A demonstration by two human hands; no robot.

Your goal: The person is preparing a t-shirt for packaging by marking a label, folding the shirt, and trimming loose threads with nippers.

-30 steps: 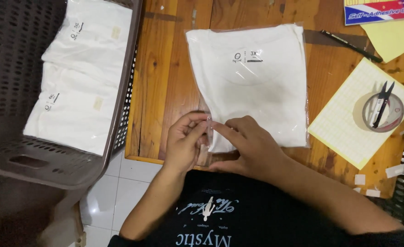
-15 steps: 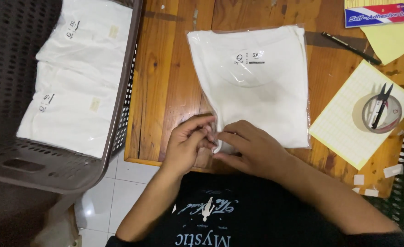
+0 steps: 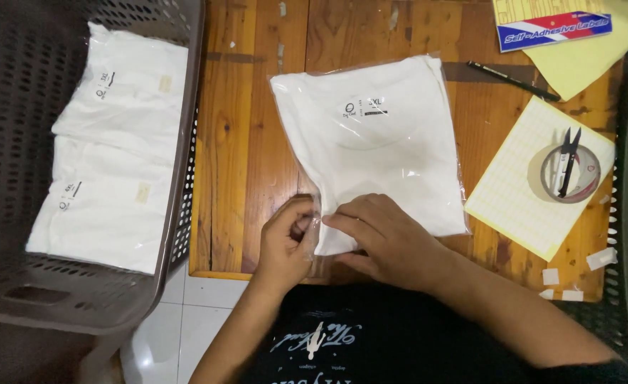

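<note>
A folded white shirt in a clear plastic bag (image 3: 378, 142) lies on the wooden table (image 3: 246, 156), its open end toward me. My left hand (image 3: 285, 245) pinches the bag's near flap at its left corner. My right hand (image 3: 385, 238) lies flat over the bag's near edge, fingers pointing left and meeting the left hand at the flap. Both hands cover the bag's bottom corner, so the flap itself is mostly hidden.
A grey perforated basket (image 3: 15, 142) at the left holds several bagged white shirts (image 3: 115, 156). At the right lie a yellow label sheet (image 3: 520, 192), a tape roll (image 3: 570, 174) with small snips across it, a black pen (image 3: 513, 80), a label pack (image 3: 552, 28) and cut tape bits (image 3: 563, 284).
The hands stay at the bag's near corner; the fingers have shifted slightly along the flap. The bagged shirt has barely moved on the table.
</note>
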